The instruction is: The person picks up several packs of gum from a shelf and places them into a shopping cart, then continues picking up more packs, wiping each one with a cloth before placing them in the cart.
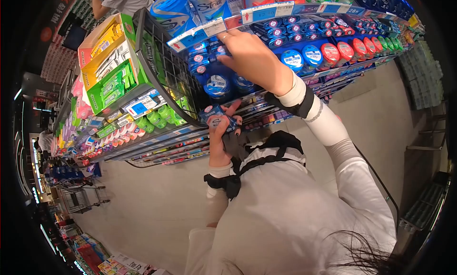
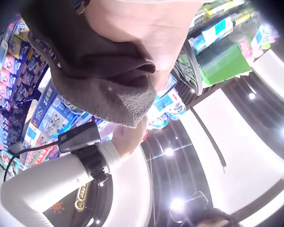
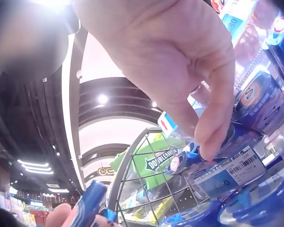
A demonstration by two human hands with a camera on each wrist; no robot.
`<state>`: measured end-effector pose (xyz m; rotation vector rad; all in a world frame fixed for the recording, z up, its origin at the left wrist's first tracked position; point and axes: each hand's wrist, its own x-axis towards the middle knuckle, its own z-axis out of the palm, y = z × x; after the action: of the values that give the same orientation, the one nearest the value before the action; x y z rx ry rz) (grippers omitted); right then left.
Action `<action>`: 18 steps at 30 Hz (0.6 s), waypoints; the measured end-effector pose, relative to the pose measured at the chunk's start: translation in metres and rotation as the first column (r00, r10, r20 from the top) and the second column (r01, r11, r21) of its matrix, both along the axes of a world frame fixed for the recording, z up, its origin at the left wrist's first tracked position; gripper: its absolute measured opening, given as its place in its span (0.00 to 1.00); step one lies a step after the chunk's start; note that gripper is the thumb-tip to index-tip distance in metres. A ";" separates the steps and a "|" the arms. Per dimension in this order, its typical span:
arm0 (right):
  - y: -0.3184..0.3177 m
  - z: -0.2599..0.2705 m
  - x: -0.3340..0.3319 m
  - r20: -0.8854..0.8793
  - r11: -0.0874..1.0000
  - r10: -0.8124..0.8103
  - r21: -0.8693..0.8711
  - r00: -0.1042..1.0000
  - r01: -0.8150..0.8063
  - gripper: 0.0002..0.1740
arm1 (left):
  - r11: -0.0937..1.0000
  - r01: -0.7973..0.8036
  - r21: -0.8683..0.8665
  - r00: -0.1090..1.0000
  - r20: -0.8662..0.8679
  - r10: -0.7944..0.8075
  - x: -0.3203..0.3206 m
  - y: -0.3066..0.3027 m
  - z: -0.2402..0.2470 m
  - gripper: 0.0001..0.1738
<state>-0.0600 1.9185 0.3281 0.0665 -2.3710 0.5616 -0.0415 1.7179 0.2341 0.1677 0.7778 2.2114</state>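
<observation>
My left hand (image 1: 219,134) grips several small blue gum packs (image 1: 213,113) below the shelf front. A dark grey cloth (image 2: 109,92) hangs at that palm and hides most of the fingers in the left wrist view. In the right wrist view one held gum pack (image 3: 89,202) sticks up at the lower edge. My right hand (image 1: 259,60) reaches over the upper shelf among rows of blue gum packs (image 1: 199,58). Its bent fingertips (image 3: 209,147) come down right at a blue pack beside a price label (image 3: 229,174); I cannot tell whether they pinch it.
Round gum tubs (image 1: 292,60) line the shelf front in blue, red and green. Larger Stride bags (image 1: 209,6) stand behind the upper price rail (image 1: 266,12). A black wire divider (image 1: 176,80) rises at the left, next to an open gum carton (image 1: 102,60). Another person (image 1: 124,3) stands behind.
</observation>
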 end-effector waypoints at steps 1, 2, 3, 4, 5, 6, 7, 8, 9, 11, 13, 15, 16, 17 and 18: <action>0.002 -0.001 0.001 -0.022 1.000 0.026 0.011 0.999 -0.026 0.22 | 0.999 -0.022 -0.026 1.000 -0.014 0.022 -0.003 0.005 0.007 0.24; 0.004 0.002 0.004 -0.025 0.999 0.032 0.015 0.999 -0.031 0.22 | 1.000 -0.017 -0.005 0.999 -0.051 0.016 -0.007 0.010 0.014 0.21; 0.004 0.007 0.009 0.003 0.996 0.071 -0.061 0.997 -0.070 0.22 | 1.000 -0.023 -0.001 0.998 -0.053 0.023 -0.010 0.015 0.020 0.21; 0.003 0.009 0.011 0.030 0.985 0.110 -0.140 0.993 -0.105 0.23 | 0.999 -0.036 -0.015 0.998 -0.054 0.035 -0.013 0.019 0.026 0.21; 0.003 0.010 0.012 0.030 0.984 0.115 -0.137 0.993 -0.110 0.23 | 0.998 -0.049 -0.029 0.997 -0.054 0.047 -0.015 0.023 0.031 0.22; 0.003 0.011 0.012 0.054 0.979 0.126 -0.169 0.991 -0.115 0.23 | 0.998 -0.057 -0.032 0.996 -0.066 0.055 -0.015 0.028 0.038 0.22; 0.003 0.012 0.012 0.077 0.972 0.136 -0.202 0.988 -0.118 0.23 | 0.998 -0.058 -0.031 0.996 -0.068 0.056 -0.015 0.032 0.041 0.22; 0.005 0.007 0.008 0.075 0.972 0.136 -0.201 0.988 -0.119 0.23 | 0.999 -0.052 -0.002 0.996 -0.074 0.052 -0.014 0.036 0.044 0.22; 0.010 -0.004 0.001 -0.030 0.987 0.126 -0.099 0.992 -0.129 0.23 | 0.999 -0.045 0.027 0.996 -0.081 0.047 -0.014 0.038 0.046 0.23; 0.010 -0.004 0.001 -0.136 0.992 0.127 0.006 0.983 -0.127 0.22 | 0.998 -0.057 -0.017 0.991 -0.121 0.055 -0.011 0.039 0.049 0.20; 0.006 0.004 0.016 -0.131 0.959 0.144 -0.224 0.981 -0.171 0.20 | 0.995 -0.076 -0.057 0.985 -0.160 0.066 -0.010 0.038 0.051 0.18; -0.003 0.029 0.042 -0.001 0.929 0.165 -0.337 0.986 -0.155 0.19 | 0.948 -0.128 -0.293 0.979 -0.191 0.074 -0.007 0.034 0.052 0.19; -0.006 0.035 0.052 0.129 0.889 0.193 -0.442 0.973 -0.118 0.18 | 0.947 -0.133 -0.292 0.978 -0.191 0.078 -0.006 0.033 0.051 0.19; -0.008 0.032 0.059 0.130 0.888 0.194 -0.444 0.972 -0.118 0.18 | 0.934 -0.148 -0.325 0.971 -0.226 0.075 -0.005 0.032 0.049 0.19; -0.008 0.028 0.064 0.107 0.890 0.289 -0.397 0.951 -0.226 0.17 | 0.920 -0.162 -0.358 0.963 -0.260 0.068 -0.003 0.031 0.047 0.18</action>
<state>0.0042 1.9101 0.3563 0.1694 -2.3793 1.1912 -0.0445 1.7490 0.2814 0.2074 1.3654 2.1258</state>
